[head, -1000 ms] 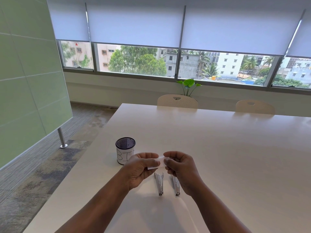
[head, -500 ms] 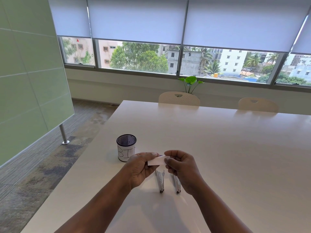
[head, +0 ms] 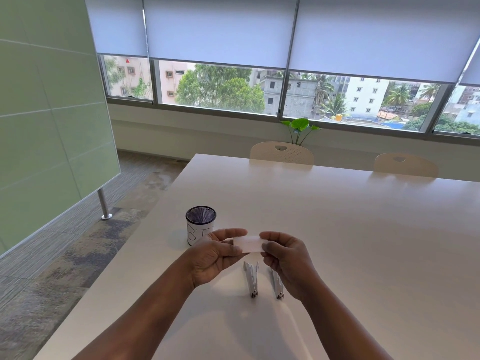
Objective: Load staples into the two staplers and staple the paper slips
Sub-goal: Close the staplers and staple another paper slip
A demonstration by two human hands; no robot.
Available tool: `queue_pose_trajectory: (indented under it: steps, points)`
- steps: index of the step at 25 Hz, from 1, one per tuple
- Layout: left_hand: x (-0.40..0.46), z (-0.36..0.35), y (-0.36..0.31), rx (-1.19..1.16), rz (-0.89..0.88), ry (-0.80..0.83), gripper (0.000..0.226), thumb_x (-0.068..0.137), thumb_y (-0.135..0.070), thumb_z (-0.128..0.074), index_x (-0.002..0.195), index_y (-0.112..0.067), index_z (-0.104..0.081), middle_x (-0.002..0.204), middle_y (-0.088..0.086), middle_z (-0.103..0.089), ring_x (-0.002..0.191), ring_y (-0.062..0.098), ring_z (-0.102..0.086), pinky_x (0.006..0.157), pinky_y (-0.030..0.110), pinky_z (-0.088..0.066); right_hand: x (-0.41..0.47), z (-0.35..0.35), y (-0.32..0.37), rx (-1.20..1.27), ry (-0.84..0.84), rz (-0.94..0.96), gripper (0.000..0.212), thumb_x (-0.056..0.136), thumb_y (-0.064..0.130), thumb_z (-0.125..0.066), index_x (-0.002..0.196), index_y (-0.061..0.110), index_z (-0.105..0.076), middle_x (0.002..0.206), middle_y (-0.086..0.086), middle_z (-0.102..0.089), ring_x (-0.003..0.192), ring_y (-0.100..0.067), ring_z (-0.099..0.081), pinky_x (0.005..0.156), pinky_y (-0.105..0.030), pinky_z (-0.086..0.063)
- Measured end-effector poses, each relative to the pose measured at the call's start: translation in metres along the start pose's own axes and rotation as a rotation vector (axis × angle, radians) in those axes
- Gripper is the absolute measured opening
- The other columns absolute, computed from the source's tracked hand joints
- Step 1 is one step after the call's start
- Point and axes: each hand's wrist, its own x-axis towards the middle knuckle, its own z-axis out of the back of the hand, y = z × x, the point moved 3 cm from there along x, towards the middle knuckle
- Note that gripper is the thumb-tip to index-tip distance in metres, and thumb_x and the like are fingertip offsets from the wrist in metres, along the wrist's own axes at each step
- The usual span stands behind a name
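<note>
A small white paper slip (head: 248,244) is held above the table between both hands. My left hand (head: 213,255) pinches its left end and my right hand (head: 285,258) pinches its right end. Below the slip, two silver staplers lie side by side on the white table (head: 363,255), pointing away from me. The left stapler (head: 251,278) is in full sight. The right stapler (head: 277,284) is partly hidden by my right hand.
A black mesh cup (head: 200,224) with a white handwritten label stands on the table left of my hands. The table's left edge runs close beside it. Two cream chairs (head: 281,153) stand at the far side, with a green plant (head: 300,127) behind.
The slip has turned from a tilted, partly covered position to flat and facing me, and my hands have drawn slightly apart. The staplers have not moved.
</note>
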Motion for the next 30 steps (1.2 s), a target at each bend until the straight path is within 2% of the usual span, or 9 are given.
queue_pose_trajectory:
  steps: [7,12,14,16,18,20,22,24,30]
  points:
    - [-0.002,0.018,0.000,0.050,0.006,0.054,0.044,0.084,0.031,-0.044,0.109,0.008,-0.072,0.119,0.035,-0.067,0.101,0.041,-0.073,0.074,0.033,-0.063,0.006,-0.001,-0.007,-0.028,0.091,-0.070,0.028,0.088,-0.015,-0.056,0.109,-0.003,-0.071,0.074,-0.009,-0.070,0.063,-0.018,-0.064,0.059,-0.024,-0.054]
    - [-0.003,0.033,0.003,0.100,0.001,0.045,0.053,0.081,0.032,-0.044,0.123,0.006,-0.062,0.121,0.030,-0.069,0.109,0.044,-0.070,0.080,0.033,-0.064,0.010,-0.004,-0.009,-0.265,0.082,-0.019,0.037,0.086,-0.015,-0.054,0.115,0.003,-0.069,0.082,-0.009,-0.070,0.068,-0.017,-0.065,0.063,-0.025,-0.052]
    - [-0.002,0.040,0.006,0.246,-0.030,-0.023,0.052,0.079,0.024,-0.062,0.124,-0.003,-0.062,0.117,0.021,-0.074,0.107,0.038,-0.072,0.085,0.035,-0.063,0.012,-0.006,-0.007,-0.400,0.056,0.034,0.042,0.086,-0.013,-0.057,0.119,0.010,-0.066,0.085,-0.008,-0.073,0.069,-0.014,-0.066,0.064,-0.026,-0.052]
    - [0.001,0.051,0.012,0.573,-0.072,-0.156,0.050,0.077,0.011,-0.072,0.121,-0.011,-0.063,0.110,0.012,-0.077,0.102,0.029,-0.074,0.090,0.037,-0.061,0.014,-0.010,-0.006,-0.543,0.031,0.102,0.048,0.086,-0.005,-0.063,0.124,0.024,-0.059,0.088,-0.008,-0.074,0.066,-0.009,-0.064,0.065,-0.025,-0.052]
    - [0.002,0.063,0.020,0.964,-0.120,-0.288,0.041,0.081,0.004,-0.062,0.117,-0.016,-0.065,0.105,0.003,-0.073,0.093,0.017,-0.070,0.086,0.025,-0.058,0.017,-0.014,-0.005,-0.716,-0.017,0.183,0.044,0.086,0.004,-0.067,0.121,0.029,-0.058,0.081,0.001,-0.074,0.059,-0.001,-0.059,0.061,-0.020,-0.049]
    - [0.001,0.074,0.025,1.222,-0.189,-0.364,0.040,0.080,0.001,-0.047,0.110,-0.018,-0.067,0.100,0.000,-0.070,0.084,0.014,-0.066,0.076,0.012,-0.051,0.022,-0.019,-0.002,-0.844,-0.048,0.270,0.028,0.085,0.006,-0.065,0.104,0.026,-0.067,0.069,0.011,-0.070,0.054,0.000,-0.054,0.058,-0.015,-0.044]
    - [0.000,0.087,0.023,1.335,-0.244,-0.397,0.041,0.078,0.000,-0.043,0.105,-0.018,-0.069,0.096,-0.001,-0.071,0.086,0.017,-0.068,0.078,0.016,-0.054,0.028,-0.028,0.002,-0.911,-0.052,0.340,0.023,0.082,0.005,-0.062,0.089,0.024,-0.073,0.058,0.016,-0.063,0.052,-0.001,-0.051,0.055,-0.015,-0.041]
    - [-0.001,0.100,0.019,1.443,-0.280,-0.432,0.040,0.076,0.002,-0.043,0.101,-0.017,-0.069,0.093,-0.001,-0.070,0.089,0.021,-0.067,0.084,0.032,-0.056,0.035,-0.038,0.008,-0.954,-0.062,0.401,0.026,0.082,0.005,-0.061,0.084,0.027,-0.074,0.060,0.017,-0.065,0.056,-0.003,-0.058,0.057,-0.017,-0.044]
    - [0.010,0.133,0.002,1.584,-0.375,-0.581,0.024,0.093,-0.009,-0.047,0.102,-0.016,-0.068,0.102,0.003,-0.068,0.096,0.028,-0.064,0.078,0.035,-0.051,0.067,-0.077,0.023,-0.989,-0.081,0.695,0.023,0.091,0.008,-0.065,0.106,0.019,-0.077,0.091,0.005,-0.074,0.074,-0.013,-0.065,0.069,-0.028,-0.053]
